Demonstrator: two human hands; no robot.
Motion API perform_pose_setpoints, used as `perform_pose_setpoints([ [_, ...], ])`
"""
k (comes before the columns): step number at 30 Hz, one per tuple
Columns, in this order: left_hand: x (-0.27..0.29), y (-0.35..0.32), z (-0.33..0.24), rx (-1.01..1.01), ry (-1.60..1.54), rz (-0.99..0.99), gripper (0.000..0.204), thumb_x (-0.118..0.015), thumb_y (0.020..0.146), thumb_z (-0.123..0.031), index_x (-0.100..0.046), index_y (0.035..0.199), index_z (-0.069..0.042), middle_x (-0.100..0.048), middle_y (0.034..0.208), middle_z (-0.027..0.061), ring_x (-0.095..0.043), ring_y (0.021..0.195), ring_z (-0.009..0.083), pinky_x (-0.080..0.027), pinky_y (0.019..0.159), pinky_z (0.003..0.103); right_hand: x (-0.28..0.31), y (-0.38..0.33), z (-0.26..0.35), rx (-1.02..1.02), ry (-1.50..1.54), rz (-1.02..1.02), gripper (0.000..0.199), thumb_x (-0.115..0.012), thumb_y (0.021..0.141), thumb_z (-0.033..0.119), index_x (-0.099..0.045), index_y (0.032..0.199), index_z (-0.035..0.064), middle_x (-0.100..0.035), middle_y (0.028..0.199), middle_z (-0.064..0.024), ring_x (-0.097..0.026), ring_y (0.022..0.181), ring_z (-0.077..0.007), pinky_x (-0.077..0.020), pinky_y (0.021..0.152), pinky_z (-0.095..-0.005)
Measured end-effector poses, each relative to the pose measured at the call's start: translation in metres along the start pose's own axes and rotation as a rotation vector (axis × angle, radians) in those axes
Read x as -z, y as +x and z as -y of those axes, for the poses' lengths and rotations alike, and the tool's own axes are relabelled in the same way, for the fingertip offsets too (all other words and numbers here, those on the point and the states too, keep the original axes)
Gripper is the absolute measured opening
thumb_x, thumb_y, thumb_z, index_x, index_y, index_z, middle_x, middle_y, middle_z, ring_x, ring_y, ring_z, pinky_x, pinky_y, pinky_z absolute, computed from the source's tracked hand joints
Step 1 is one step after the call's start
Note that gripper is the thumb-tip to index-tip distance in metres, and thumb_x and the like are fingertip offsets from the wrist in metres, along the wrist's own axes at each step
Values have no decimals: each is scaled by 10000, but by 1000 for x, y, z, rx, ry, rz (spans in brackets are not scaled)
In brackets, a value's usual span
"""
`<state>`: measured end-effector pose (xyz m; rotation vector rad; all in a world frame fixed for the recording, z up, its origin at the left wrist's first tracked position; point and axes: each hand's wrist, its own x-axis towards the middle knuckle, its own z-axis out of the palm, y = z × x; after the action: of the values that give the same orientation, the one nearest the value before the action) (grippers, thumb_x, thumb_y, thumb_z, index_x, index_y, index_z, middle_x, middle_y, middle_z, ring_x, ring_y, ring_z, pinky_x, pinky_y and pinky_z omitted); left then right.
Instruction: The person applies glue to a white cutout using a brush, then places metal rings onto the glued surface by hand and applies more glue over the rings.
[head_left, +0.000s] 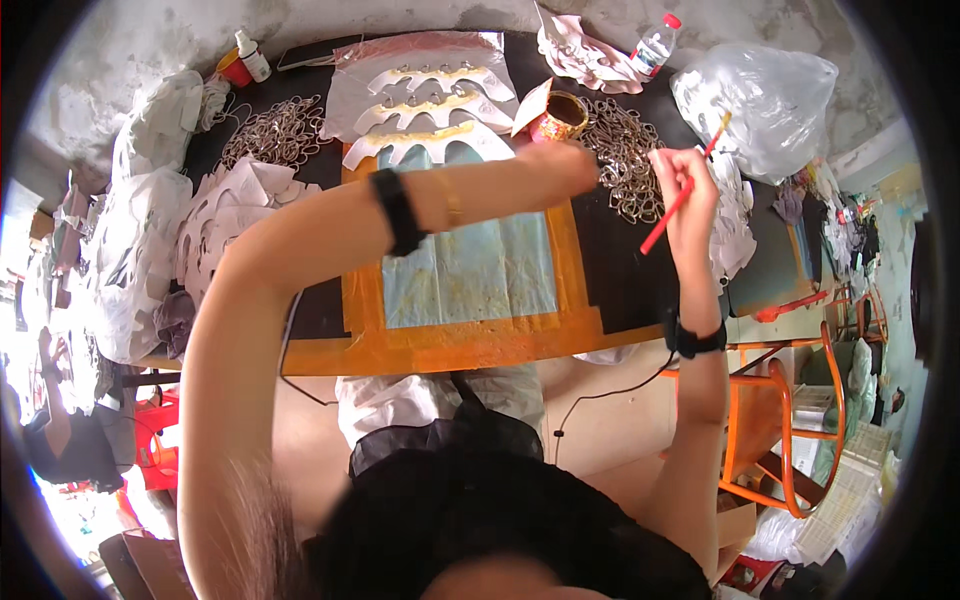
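My right hand (690,180) is closed around a thin brush (667,217) with a red handle, its yellowish tip pointing up and away. My left arm crosses over the table, and my left hand (568,168) is at the near left edge of a pile of metal rings (625,150); its fingers are blurred and mostly hidden. Just beyond that hand stands a round tin (562,118) with a yellowish rim, a pale flat piece leaning at it. Three white scalloped pieces (430,143) lie in rows at the far middle, with yellowish smears and metal rings along their upper edges.
A taped blue sheet (470,285) covers the table's middle. Another heap of metal rings (275,135) and stacked white cut pieces (235,215) lie left. A bottle with a red cap (656,45) and a clear plastic bag (755,105) stand far right. An orange-framed chair (765,430) is at right.
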<state>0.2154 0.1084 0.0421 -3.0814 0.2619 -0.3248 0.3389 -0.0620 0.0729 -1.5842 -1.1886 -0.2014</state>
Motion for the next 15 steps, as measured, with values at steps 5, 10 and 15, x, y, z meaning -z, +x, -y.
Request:
perform_pose_setpoints([
  [5,-52,45,-17,4,34,-76,131,-623,739,-51,-650,867,-46,-658,937,101,-653,922,277,-574,694,400,-7,-15,52,387,80,-171,153,-427,988,108,-493,1031,-23,-640,909,-155,-577,763,-172,-483,692,-303],
  [10,-9,41,-21,-42,-41,65,115,-616,754,-68,-695,835,-50,-676,857,125,-679,880,303,-569,699,403,-2,-12,48,624,-94,-136,124,-448,957,36,-508,1031,-44,-623,886,-170,-581,756,-240,-492,678,-323],
  [15,-24,28,-6,-31,-52,-87,44,-626,716,-59,-635,747,-29,-650,785,132,-685,789,290,-568,634,380,-30,28,72,402,-65,3,398,-432,785,-132,-524,1157,-22,-543,1172,-162,-573,823,-218,-491,687,-307],
])
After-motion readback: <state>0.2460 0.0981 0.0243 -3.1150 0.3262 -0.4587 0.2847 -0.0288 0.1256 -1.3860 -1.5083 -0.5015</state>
